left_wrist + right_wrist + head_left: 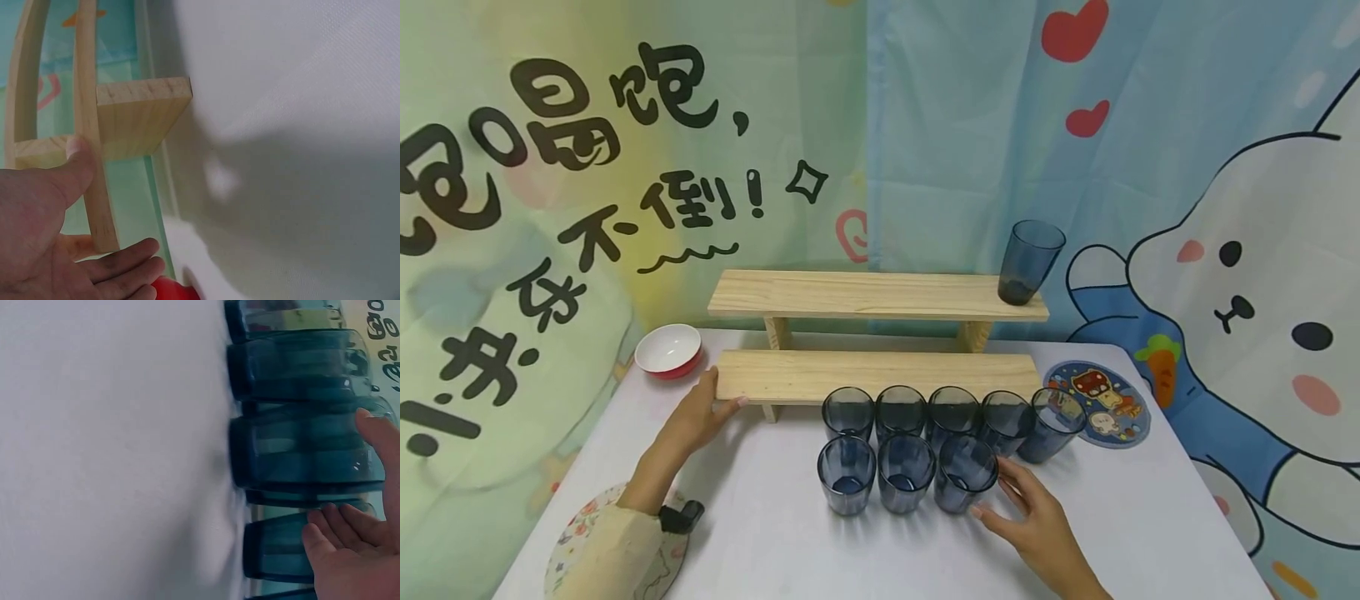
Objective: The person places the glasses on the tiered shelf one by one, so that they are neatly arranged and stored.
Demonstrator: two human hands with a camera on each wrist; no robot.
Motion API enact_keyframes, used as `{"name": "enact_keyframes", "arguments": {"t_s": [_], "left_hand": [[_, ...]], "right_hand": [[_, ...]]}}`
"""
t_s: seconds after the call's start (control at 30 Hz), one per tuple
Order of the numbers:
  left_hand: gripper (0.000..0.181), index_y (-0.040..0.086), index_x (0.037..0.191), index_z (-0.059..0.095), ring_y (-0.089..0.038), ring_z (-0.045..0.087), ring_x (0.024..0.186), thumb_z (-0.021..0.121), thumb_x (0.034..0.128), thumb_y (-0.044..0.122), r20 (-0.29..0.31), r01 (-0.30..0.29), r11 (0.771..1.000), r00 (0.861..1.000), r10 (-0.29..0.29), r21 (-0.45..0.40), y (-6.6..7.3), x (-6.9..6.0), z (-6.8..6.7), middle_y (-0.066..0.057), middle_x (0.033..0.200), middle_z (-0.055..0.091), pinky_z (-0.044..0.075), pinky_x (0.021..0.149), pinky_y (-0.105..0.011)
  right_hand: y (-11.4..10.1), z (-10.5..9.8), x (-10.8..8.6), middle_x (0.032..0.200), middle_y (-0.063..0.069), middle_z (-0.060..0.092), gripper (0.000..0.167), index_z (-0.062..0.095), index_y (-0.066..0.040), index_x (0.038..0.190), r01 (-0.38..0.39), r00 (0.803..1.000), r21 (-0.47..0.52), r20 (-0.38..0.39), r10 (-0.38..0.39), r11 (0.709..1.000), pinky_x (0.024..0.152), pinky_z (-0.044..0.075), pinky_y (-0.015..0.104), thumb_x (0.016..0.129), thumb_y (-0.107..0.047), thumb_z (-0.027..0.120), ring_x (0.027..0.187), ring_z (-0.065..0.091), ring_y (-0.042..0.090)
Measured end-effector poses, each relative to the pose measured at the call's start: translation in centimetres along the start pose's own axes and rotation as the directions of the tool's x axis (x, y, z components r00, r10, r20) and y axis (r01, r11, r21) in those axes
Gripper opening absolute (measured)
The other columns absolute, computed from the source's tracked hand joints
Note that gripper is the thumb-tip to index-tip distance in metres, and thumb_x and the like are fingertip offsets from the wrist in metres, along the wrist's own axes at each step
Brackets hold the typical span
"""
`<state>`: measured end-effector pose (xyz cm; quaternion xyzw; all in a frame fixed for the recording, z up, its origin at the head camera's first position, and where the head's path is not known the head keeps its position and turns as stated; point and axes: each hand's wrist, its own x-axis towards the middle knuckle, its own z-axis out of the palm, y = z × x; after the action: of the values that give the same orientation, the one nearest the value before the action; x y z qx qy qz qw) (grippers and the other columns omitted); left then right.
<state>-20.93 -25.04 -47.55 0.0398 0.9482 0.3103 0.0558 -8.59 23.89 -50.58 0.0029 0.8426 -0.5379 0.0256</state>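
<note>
A two-tier light wooden shelf (880, 375) stands at the back of the table. My left hand (700, 414) holds its left end, thumb on the front edge of the lower board (94, 187) and the index finger partly hidden behind it. Several blue glass tumblers stand upright in front of the shelf in two rows. My right hand (1030, 512) is at the right tumbler of the front row (962, 479), thumb toward its front and loosely bent fingers along its right side. The right wrist view shows a gap between those fingers and this tumbler (306, 450).
One more blue tumbler (1028, 265) stands at the upper board's right end. A white-and-red bowl (668, 350) is left of the shelf. A round blue cartoon mat (1105, 404) lies at the right, a floral round mat (662, 567) under the left forearm. A printed curtain (940, 133) hangs behind.
</note>
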Motion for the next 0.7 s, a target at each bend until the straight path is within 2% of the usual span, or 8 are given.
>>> {"name": "enact_keyframes", "arguments": {"t_s": [0.13,0.27,0.43,0.53,0.63,0.7], "left_hand": [[0.092,-0.025,0.154,0.011,-0.061,0.026,0.149,0.062,0.1076,0.036,0.006,0.000,1.000,1.000,0.000,-0.003,0.0,0.0,0.0,-0.050,0.158,0.021,0.027,0.121,-0.068],[0.092,-0.025,0.154,0.011,-0.061,0.026,0.149,0.062,0.1077,0.036,0.013,0.008,1.000,1.000,-0.008,-0.007,0.0,0.0,0.0,-0.049,0.158,0.021,0.027,0.121,-0.068],[0.092,-0.024,0.155,0.011,-0.061,0.027,0.149,0.062,0.1076,0.036,0.012,0.011,1.000,1.000,-0.011,-0.002,-0.2,0.1,0.1,-0.049,0.158,0.022,0.028,0.120,-0.068],[0.092,-0.024,0.155,0.011,-0.061,0.028,0.148,0.062,0.1075,0.036,0.010,0.012,1.000,1.000,-0.012,-0.001,-0.1,0.1,0.0,-0.049,0.158,0.022,0.028,0.120,-0.069],[0.092,-0.023,0.155,0.012,-0.061,0.029,0.148,0.062,0.1075,0.037,0.009,0.012,1.000,1.000,-0.012,0.001,-0.1,0.0,0.0,-0.049,0.158,0.022,0.029,0.119,-0.069],[0.091,-0.023,0.155,0.012,-0.062,0.029,0.148,0.062,0.1076,0.037,0.008,0.009,1.000,1.000,-0.009,0.000,-0.1,0.0,0.0,-0.049,0.158,0.023,0.029,0.119,-0.069]], "right_hand": [[0.3,0.6,0.3,0.157,0.021,0.050,0.083,0.049,0.000,0.153,0.034,0.999,0.007,-0.010,-0.034,0.999,0.113,0.045,0.026,0.085,-0.024,0.091,0.146,0.050,0.038],[0.6,1.2,0.8,0.153,0.015,0.055,0.077,0.057,-0.006,0.147,0.057,0.998,-0.024,-0.019,-0.058,0.998,0.114,0.044,0.033,0.082,-0.024,0.093,0.146,0.050,0.034],[0.7,1.6,1.1,0.152,0.014,0.056,0.076,0.060,-0.008,0.145,0.097,0.995,-0.013,-0.018,-0.097,0.995,0.111,0.043,0.021,0.079,-0.022,0.095,0.146,0.048,0.028],[0.9,1.7,1.2,0.151,0.013,0.057,0.076,0.060,-0.008,0.145,0.117,0.993,0.004,-0.022,-0.117,0.993,0.109,0.041,0.013,0.079,-0.019,0.095,0.142,0.049,0.011],[1.0,1.8,1.2,0.151,0.014,0.057,0.077,0.059,-0.007,0.146,0.132,0.991,0.020,-0.023,-0.131,0.991,0.109,0.040,0.012,0.079,-0.018,0.095,0.135,0.046,-0.009],[1.1,1.9,1.3,0.151,0.014,0.056,0.077,0.058,-0.007,0.146,0.139,0.990,0.031,-0.021,-0.139,0.990,0.109,0.040,0.013,0.079,-0.017,0.095,0.132,0.043,-0.015]]}}
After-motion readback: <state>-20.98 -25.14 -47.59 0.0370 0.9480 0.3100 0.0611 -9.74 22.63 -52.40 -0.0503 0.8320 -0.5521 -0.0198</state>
